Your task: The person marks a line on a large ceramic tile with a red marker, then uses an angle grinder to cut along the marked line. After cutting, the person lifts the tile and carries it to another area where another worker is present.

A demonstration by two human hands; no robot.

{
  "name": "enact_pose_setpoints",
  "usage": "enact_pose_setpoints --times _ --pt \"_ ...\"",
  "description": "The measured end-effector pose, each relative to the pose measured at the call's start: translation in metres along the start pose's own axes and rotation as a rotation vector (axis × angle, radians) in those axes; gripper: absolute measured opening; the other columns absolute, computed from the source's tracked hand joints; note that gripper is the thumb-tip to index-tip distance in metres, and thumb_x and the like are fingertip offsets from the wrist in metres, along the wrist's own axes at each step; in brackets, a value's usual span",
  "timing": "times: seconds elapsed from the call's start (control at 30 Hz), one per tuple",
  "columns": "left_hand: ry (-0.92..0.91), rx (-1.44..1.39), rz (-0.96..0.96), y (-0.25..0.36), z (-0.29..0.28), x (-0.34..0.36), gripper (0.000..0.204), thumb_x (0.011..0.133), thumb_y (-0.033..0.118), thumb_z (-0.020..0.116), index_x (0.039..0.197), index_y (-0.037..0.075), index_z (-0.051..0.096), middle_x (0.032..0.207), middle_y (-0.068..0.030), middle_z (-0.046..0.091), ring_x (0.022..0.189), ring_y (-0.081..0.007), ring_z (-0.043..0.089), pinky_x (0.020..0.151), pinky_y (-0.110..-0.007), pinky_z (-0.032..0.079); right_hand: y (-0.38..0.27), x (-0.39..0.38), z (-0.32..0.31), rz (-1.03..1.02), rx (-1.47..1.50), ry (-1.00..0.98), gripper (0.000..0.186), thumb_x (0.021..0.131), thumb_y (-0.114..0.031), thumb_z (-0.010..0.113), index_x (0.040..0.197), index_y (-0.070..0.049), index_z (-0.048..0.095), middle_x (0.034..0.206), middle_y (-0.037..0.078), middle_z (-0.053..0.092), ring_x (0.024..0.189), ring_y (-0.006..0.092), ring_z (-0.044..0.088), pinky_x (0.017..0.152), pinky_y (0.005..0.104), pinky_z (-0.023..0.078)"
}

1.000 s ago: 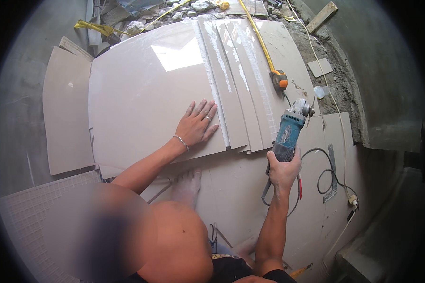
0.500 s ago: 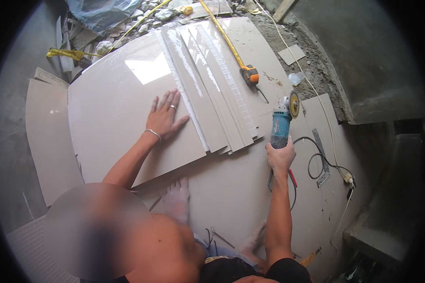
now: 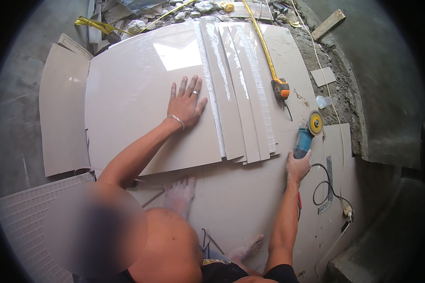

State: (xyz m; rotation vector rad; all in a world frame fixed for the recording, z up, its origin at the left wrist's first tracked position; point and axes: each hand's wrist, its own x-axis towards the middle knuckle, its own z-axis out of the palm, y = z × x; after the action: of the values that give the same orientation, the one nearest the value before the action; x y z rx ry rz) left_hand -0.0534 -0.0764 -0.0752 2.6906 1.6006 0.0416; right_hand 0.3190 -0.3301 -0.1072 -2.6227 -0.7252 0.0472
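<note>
My left hand (image 3: 187,104) lies flat with fingers spread on a large glossy beige tile (image 3: 127,104), near its right edge. It wears a ring and a bracelet. To the right, my right hand (image 3: 298,166) is wrapped round the body of a blue angle grinder (image 3: 303,140). The grinder's yellow-centred disc (image 3: 315,123) points away from me, over the right part of the tiled surface. I cannot tell whether it spins. Several narrow tile strips (image 3: 244,94) lie side by side between the hands, some with white residue.
An orange and black tape measure (image 3: 280,88) lies extended beyond the strips. A metal square (image 3: 329,179) and the black cable (image 3: 315,188) are right of my forearm. Rubble (image 3: 179,15) borders the far side. Another tile (image 3: 63,108) stands left; my bare foot (image 3: 180,193) is below.
The whole view has shifted, so the scene sits further right. The grinder has tilted, showing more of its disc's face. My left hand stays flat on the tile.
</note>
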Motion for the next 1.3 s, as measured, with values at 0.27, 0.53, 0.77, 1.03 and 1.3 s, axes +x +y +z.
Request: enact_pose_setpoints --times 0.27,0.53,0.77,1.03,1.3 --pt "-0.091 0.005 0.151 -0.025 -0.018 0.004 0.08 0.107 0.068 0.032 0.173 0.027 0.015 0.179 0.0021 0.017 0.166 -0.0257 0.01 0.135 -0.055 0.002 -0.004 0.004 0.012 -0.035 -0.054 0.027 0.084 0.085 -0.036 0.084 0.148 0.008 0.052 0.122 0.034 0.07 0.109 0.0509 0.07 0.097 0.0542 0.054" --pt "-0.047 -0.002 -0.06 -0.081 -0.015 0.174 0.079 0.108 0.067 0.029 0.173 0.024 0.018 0.18 0.005 0.015 0.166 -0.0241 0.012 0.133 -0.061 0.007 -0.019 0.005 0.007 0.067 -0.133 -0.044 0.083 0.089 -0.042 0.079 0.15 0.005 0.05 0.123 0.033 0.07 0.106 0.0505 0.07 0.094 0.055 0.055" --pt "-0.003 0.023 -0.14 -0.126 -0.002 0.27 0.074 0.109 0.066 0.025 0.173 0.03 0.017 0.18 0.0083 0.014 0.166 -0.0225 0.012 0.133 -0.059 0.006 -0.017 0.006 0.014 0.062 -0.197 -0.01 0.081 0.091 -0.043 0.076 0.15 0.005 0.048 0.123 0.033 0.07 0.107 0.0507 0.07 0.094 0.0562 0.054" --pt "0.105 -0.005 -0.516 -0.163 -0.013 0.253 0.081 0.109 0.061 0.029 0.173 0.013 0.017 0.181 -0.005 0.01 0.167 -0.0296 0.007 0.133 -0.056 0.004 -0.019 0.006 0.01 0.064 -0.204 -0.027 0.085 0.092 -0.044 0.077 0.153 0.005 0.044 0.132 0.033 0.067 0.116 0.0503 0.067 0.099 0.0549 0.053" --pt "-0.161 -0.126 0.452 -0.078 -0.021 -0.043 0.077 0.109 0.061 0.03 0.172 0.018 0.022 0.177 -0.0062 0.025 0.165 -0.0304 0.017 0.134 -0.056 0.003 -0.015 0.0 0.013 0.027 -0.191 -0.006 0.086 0.096 -0.043 0.075 0.155 0.006 0.039 0.129 0.036 0.067 0.113 0.0518 0.068 0.097 0.0549 0.054"
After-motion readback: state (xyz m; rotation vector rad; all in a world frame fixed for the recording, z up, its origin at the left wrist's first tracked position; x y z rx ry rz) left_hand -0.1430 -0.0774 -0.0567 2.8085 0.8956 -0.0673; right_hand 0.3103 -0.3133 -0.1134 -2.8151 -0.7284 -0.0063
